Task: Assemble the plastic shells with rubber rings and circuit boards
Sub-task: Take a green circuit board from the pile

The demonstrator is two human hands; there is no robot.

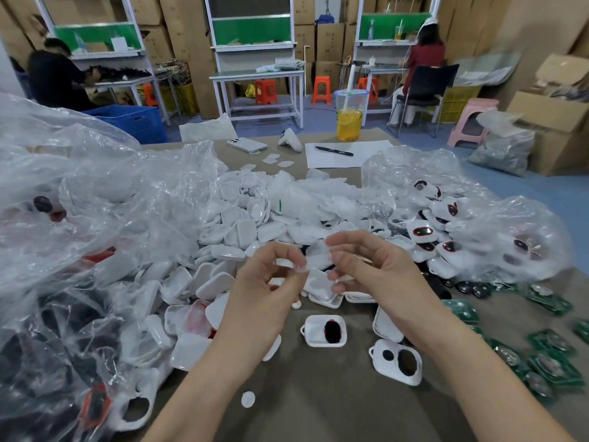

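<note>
Head view: left hand (267, 283) grip pinches translucent ring (300, 267); right hand (369, 272) grip curled, hold unclear; open table (306, 397) below.

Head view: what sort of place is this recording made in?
Probably a small factory assembly workshop: a table heaped with white plastic shells, green circuit boards alongside, and workbenches backed by stacked cartons where other people work.

No lettering can be read — faint print is seen on the cardboard boxes (330, 39) and on the pen (334, 151) near the worktop's (287, 393) far edge, too blurred to make out.
</note>
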